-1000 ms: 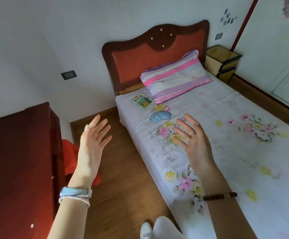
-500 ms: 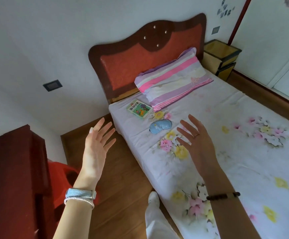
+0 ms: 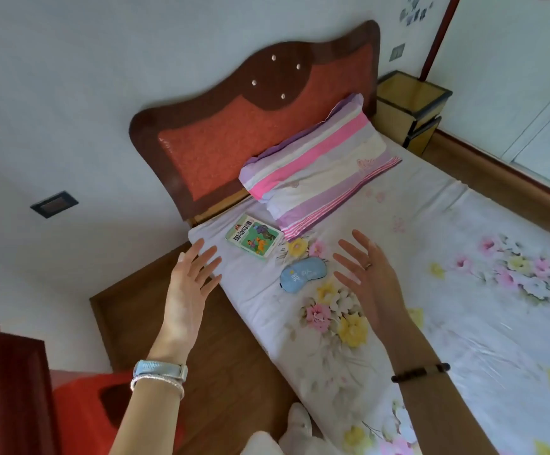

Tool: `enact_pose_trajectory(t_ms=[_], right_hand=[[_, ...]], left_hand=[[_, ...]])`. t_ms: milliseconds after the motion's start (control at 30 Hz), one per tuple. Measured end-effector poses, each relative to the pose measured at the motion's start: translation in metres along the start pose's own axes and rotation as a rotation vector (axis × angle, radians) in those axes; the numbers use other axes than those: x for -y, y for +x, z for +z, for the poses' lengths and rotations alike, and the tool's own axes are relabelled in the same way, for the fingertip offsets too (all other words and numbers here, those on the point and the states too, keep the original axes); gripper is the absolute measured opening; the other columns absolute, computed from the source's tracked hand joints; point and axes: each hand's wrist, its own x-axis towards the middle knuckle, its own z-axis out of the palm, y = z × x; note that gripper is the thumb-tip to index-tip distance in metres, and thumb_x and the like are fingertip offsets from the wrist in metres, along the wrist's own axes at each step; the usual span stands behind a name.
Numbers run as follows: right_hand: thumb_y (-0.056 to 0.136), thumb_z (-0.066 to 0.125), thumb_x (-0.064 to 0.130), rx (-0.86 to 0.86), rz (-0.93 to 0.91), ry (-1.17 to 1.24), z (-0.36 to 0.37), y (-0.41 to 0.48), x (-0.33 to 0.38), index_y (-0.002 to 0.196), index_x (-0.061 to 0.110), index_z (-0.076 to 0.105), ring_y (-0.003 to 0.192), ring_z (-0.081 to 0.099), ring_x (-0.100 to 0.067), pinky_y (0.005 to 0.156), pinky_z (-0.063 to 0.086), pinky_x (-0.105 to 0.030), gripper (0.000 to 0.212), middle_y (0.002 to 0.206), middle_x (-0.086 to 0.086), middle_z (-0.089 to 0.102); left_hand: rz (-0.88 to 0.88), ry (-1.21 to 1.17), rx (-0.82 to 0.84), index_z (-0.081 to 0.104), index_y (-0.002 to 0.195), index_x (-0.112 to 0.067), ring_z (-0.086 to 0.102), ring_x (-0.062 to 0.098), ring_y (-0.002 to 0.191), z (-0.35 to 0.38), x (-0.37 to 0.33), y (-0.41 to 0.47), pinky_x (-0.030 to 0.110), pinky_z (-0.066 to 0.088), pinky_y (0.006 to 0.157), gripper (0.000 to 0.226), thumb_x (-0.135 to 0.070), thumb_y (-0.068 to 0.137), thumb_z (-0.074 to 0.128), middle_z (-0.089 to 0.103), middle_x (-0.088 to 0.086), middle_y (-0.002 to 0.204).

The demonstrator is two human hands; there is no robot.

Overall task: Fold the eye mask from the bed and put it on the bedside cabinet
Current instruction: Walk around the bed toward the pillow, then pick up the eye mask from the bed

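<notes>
A light blue eye mask (image 3: 303, 273) lies flat and unfolded on the flowered bed sheet (image 3: 464, 310), just below the pillow. My right hand (image 3: 367, 277) hovers open a little to the right of the mask, fingers spread, not touching it. My left hand (image 3: 189, 284) is raised open over the bed's left edge and the floor, well left of the mask. A yellow bedside cabinet (image 3: 409, 108) with dark trim stands at the far right of the headboard.
A green picture book (image 3: 254, 235) lies on the bed left of a pink and purple striped pillow (image 3: 319, 169). A dark red cabinet (image 3: 7, 392) and an orange stool (image 3: 83, 412) stand at the lower left. Wooden floor runs between them and the bed.
The view has come closer to the head of the bed. Both open hands have moved forward toward the eye mask, the right hand now beside it.
</notes>
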Motion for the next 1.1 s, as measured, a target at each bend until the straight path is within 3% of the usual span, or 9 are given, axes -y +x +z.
enact_pose_trajectory(t_ms=[233,367,533,700,800,967,1100], right_hand=[[0.103,0.040,0.039,-0.067,0.003,-0.144,0.003,0.066,-0.020,0.129,0.030,0.056,0.119,0.063,-0.023,0.101,0.049,-0.043,0.032,0.131,-0.002,0.064],[0.103,0.042,0.037,-0.133,0.033,-0.197,0.001,0.105,-0.042,0.133,0.026,0.055,0.116,0.064,-0.021,0.102,0.050,-0.043,0.035,0.131,-0.003,0.064],[0.103,0.042,0.037,-0.188,0.079,-0.258,-0.006,0.156,-0.080,0.136,0.024,0.053,0.119,0.062,-0.023,0.103,0.049,-0.044,0.037,0.132,-0.005,0.063],[0.102,0.044,0.034,-0.244,0.144,-0.299,-0.020,0.218,-0.138,0.136,0.021,0.053,0.119,0.062,-0.023,0.105,0.047,-0.045,0.037,0.132,-0.005,0.062],[0.100,0.049,0.034,-0.236,0.214,-0.325,-0.035,0.248,-0.181,0.134,0.024,0.054,0.118,0.061,-0.021,0.106,0.047,-0.043,0.035,0.129,-0.002,0.061],[0.100,0.050,0.032,-0.232,0.278,-0.370,-0.064,0.291,-0.248,0.130,0.026,0.052,0.116,0.059,-0.020,0.104,0.047,-0.040,0.031,0.112,0.014,0.060],[0.099,0.051,0.032,-0.216,0.279,-0.435,-0.085,0.319,-0.286,0.136,0.024,0.050,0.119,0.056,-0.018,0.101,0.046,-0.035,0.038,0.131,0.000,0.057]], left_hand=[[-0.196,0.008,-0.019,0.053,0.133,-0.027,0.057,0.019,0.125,0.010,0.049,0.089,0.038,0.042,0.105,0.039,-0.040,0.103,0.032,0.060,0.002,0.135],[-0.262,0.073,0.025,0.053,0.132,-0.028,0.061,0.014,0.120,0.016,0.085,0.133,0.029,0.047,0.095,0.036,-0.039,0.102,0.038,0.063,-0.002,0.131],[-0.335,0.176,0.081,0.055,0.126,-0.022,0.062,0.021,0.118,0.023,0.134,0.188,0.040,0.047,0.102,0.030,-0.032,0.099,0.050,0.063,0.005,0.127],[-0.406,0.364,0.122,0.056,0.120,-0.027,0.060,0.022,0.115,0.021,0.206,0.240,0.035,0.050,0.094,0.024,-0.025,0.097,0.055,0.061,0.008,0.125],[-0.438,0.416,0.152,0.056,0.119,-0.030,0.059,0.021,0.117,0.015,0.252,0.262,0.036,0.051,0.094,0.025,-0.023,0.096,0.055,0.062,0.002,0.119],[-0.481,0.442,0.138,0.053,0.125,-0.029,0.054,0.022,0.122,0.011,0.324,0.280,0.036,0.051,0.093,0.029,-0.019,0.097,0.051,0.056,0.008,0.131],[-0.486,0.489,0.099,0.052,0.133,-0.020,0.055,0.022,0.115,0.011,0.369,0.289,0.038,0.053,0.091,0.038,-0.010,0.097,0.050,0.057,0.008,0.125]])
